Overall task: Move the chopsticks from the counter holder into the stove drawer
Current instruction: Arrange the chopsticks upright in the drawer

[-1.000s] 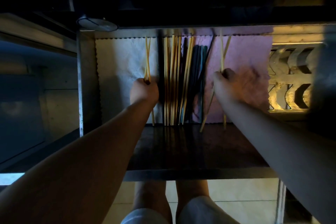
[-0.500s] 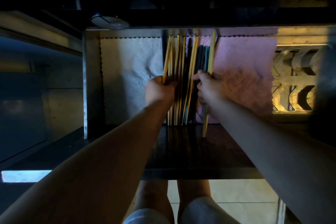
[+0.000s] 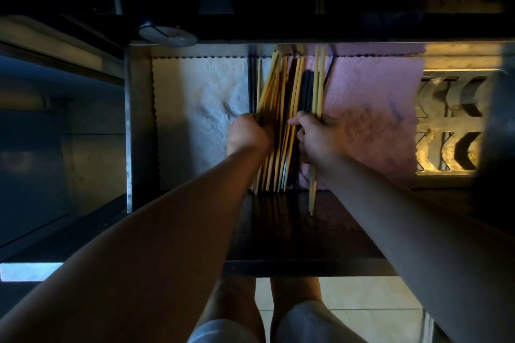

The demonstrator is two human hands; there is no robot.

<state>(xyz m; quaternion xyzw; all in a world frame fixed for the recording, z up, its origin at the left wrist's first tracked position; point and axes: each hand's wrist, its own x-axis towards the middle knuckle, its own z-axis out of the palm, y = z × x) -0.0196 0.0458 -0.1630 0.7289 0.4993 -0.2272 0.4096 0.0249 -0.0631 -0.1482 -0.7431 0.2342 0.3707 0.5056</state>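
1. At 6 o'clock, the person's bare legs [image 3: 237, 303] are standing over pale floor tiles [image 3: 362, 292].
2. Just beyond, the drawer [image 3: 278, 269] is lying open, dark front panel nearest.
3. At centre, the left hand [image 3: 246, 135] is curling round a fanned bunch of chopsticks [image 3: 271, 92]. At its 3 o'clock the right hand [image 3: 320, 139] is gripping a pale pair [image 3: 319, 83].
4. The chopsticks are lying inside the drawer, between a white cloth [image 3: 200, 108] at 9 o'clock and a pink cloth [image 3: 370, 120] at 3 o'clock.
5. At 11 o'clock, a round disc [image 3: 167, 33] is sitting above the drawer's far edge.

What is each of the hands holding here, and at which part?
Left hand grips the yellow chopsticks near mid-length; right hand grips two pale chopsticks around mid-length.
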